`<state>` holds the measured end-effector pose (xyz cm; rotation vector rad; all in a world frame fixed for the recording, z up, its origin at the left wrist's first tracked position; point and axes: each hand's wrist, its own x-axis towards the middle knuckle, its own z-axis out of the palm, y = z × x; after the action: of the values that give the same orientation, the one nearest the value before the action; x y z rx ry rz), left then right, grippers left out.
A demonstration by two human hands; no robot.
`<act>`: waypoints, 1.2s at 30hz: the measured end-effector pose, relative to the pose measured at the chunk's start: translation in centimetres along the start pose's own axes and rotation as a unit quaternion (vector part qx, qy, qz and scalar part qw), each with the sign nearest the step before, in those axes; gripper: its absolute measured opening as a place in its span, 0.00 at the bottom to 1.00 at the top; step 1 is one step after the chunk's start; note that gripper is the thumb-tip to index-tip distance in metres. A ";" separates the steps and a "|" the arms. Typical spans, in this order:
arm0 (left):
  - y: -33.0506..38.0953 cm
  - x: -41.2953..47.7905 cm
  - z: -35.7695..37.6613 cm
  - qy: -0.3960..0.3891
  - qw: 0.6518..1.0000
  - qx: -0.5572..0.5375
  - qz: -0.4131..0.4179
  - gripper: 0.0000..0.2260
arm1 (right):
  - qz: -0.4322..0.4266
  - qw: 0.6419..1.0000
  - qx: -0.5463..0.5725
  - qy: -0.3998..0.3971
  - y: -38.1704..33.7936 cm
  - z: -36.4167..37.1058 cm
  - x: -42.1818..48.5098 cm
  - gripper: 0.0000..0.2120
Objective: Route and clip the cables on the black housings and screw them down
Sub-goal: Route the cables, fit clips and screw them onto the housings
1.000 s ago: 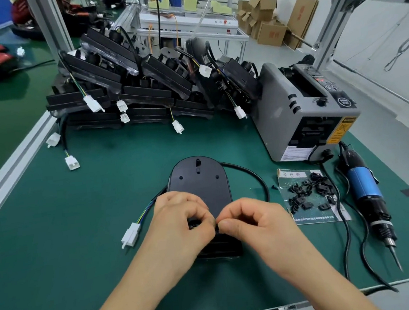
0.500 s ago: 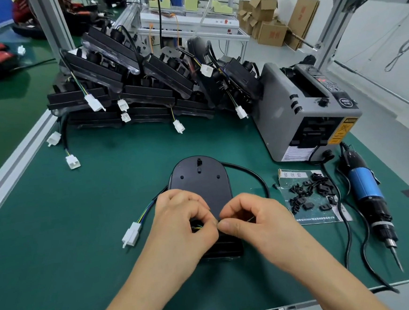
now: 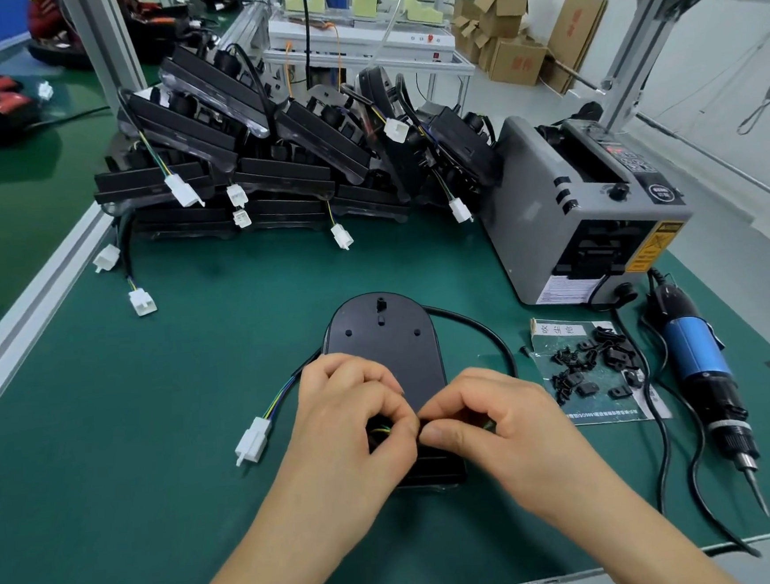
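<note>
A black housing [image 3: 384, 338] lies flat on the green worktop [image 3: 156, 448], and everything else sits around it. Both hands are over the near end of the housing. The left hand [image 3: 351, 414] has its fingers curled in, and it pinches some thin wires [image 3: 381, 429], yellow and green, between thumb and finger. The right hand [image 3: 489, 417] is curled too, its thumb tip touches the left thumb, and it pinches the same thin wires, with a bit of green showing under its fingers. A black cable [image 3: 483, 330] comes out from the far right side of the housing and bends round toward the right hand. To the left of the housing, coloured wires run down to a white plug [image 3: 252, 440] that rests on the worktop. To the right of the housing is a card [image 3: 613, 412] with small black clips [image 3: 587, 368] on it, and just past that lies an electric screwdriver [image 3: 697, 359] with a blue body, tip pointing to the near edge. Behind the housing there is a big pile of black housings [image 3: 271, 162] with white plugs hanging off. Behind it to the right stands a grey machine [image 3: 575, 212].
</note>
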<state>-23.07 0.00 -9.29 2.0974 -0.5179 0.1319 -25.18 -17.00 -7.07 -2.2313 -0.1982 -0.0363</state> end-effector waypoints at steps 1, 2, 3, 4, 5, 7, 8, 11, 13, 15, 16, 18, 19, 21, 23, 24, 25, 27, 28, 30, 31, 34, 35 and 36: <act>0.0 0.0 0.0 0.001 1.000 0.000 0.002 0.11 | -0.004 1.000 0.004 0.001 0.1 0.0 0.0 0.07; 0.0 0.0 0.0 0.003 1.000 0.000 0.003 0.10 | -0.008 1.000 0.003 -0.002 0.1 0.0 0.1 0.06; 0.0 0.0 0.1 0.004 1.000 0.000 0.004 0.09 | -0.011 1.000 -0.002 -0.006 0.2 -0.1 0.1 0.06; 0.0 0.0 0.1 0.006 1.000 0.000 0.003 0.08 | -0.014 1.000 -0.014 -0.008 0.3 -0.1 0.2 0.08; 0.0 0.0 0.2 0.007 1.000 0.000 0.001 0.07 | -0.017 0.999 -0.026 -0.009 0.4 -0.1 0.2 0.09; 0.0 0.0 0.2 0.007 1.000 0.002 -0.001 0.06 | -0.027 0.999 -0.037 -0.004 0.5 -0.1 0.2 0.06; 0.0 0.0 0.2 0.007 1.000 0.003 -0.001 0.06 | -0.033 0.999 -0.036 -0.002 0.4 -0.1 0.1 0.04; 0.0 0.0 0.2 0.003 1.000 0.004 -0.004 0.06 | -0.043 0.999 -0.030 -0.015 0.3 -0.4 0.1 0.03; 0.0 0.0 0.1 0.000 1.000 0.001 -0.007 0.06 | -0.035 0.998 -0.034 -0.035 0.2 -0.7 0.4 0.02; 0.0 0.1 0.1 0.001 1.000 0.004 -0.008 0.05 | -0.022 0.998 -0.041 -0.051 0.0 -1.0 0.7 0.02; 0.1 0.1 0.1 0.004 1.000 0.008 -0.007 0.05 | -0.016 0.997 -0.042 -0.058 -0.1 -1.1 0.9 0.02; 0.1 0.0 0.2 0.010 1.000 0.013 -0.002 0.04 | -0.007 0.997 -0.043 -0.067 -0.3 -1.2 1.2 0.02; 0.1 0.0 0.2 0.012 1.000 0.016 -0.001 0.04 | -0.003 0.996 -0.048 -0.069 -0.4 -1.2 1.3 0.02; 0.1 0.0 0.2 0.015 1.000 0.018 -0.003 0.04 | 0.001 0.996 -0.061 -0.072 -0.6 -1.2 1.5 0.03; 0.2 0.0 0.1 0.008 1.000 0.011 -0.007 0.05 | 0.002 0.995 -0.068 -0.070 -0.7 -1.2 1.5 0.04; 0.2 0.0 -0.1 -0.002 1.000 0.004 -0.009 0.06 | 0.002 0.995 -0.072 -0.067 -0.7 -1.1 1.5 0.04; 0.2 0.0 -0.3 -0.017 1.000 -0.004 -0.011 0.06 | 0.000 0.995 -0.077 -0.063 -0.6 -1.1 1.4 0.04; -0.1 -0.2 -1.1 -0.051 0.998 -0.019 -0.015 0.04 | -0.004 0.995 -0.081 -0.054 -0.4 -1.0 1.2 0.04; -0.4 -0.4 -1.6 -0.063 0.998 -0.018 -0.017 0.04 | -0.005 0.996 -0.077 -0.051 -0.3 -1.0 1.1 0.05; -0.9 -0.9 -2.3 -0.069 0.997 -0.016 -0.022 0.06 | -0.003 0.997 -0.064 -0.052 -0.1 -1.0 1.0 0.08; -1.1 -1.0 -2.4 -0.064 0.998 -0.018 -0.019 0.07 | -0.001 0.997 -0.058 -0.059 -0.1 -1.0 1.1 0.08; -1.4 -1.5 -2.0 -0.045 0.999 -0.021 -0.005 0.07 | 0.022 0.994 -0.045 -0.095 -0.2 -1.2 1.6 0.09; -1.4 -1.6 -1.8 -0.038 0.999 -0.021 0.000 0.07 | 0.033 0.993 -0.039 -0.110 -0.3 -1.3 1.8 0.10; -1.4 -1.7 -1.6 -0.030 0.999 -0.026 0.002 0.06 | 0.043 0.991 -0.036 -0.125 -0.4 -1.5 2.0 0.10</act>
<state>-23.88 2.56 -10.03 2.0556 -0.5556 0.0573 -23.17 -17.65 -5.66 -2.3096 -0.2402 0.2884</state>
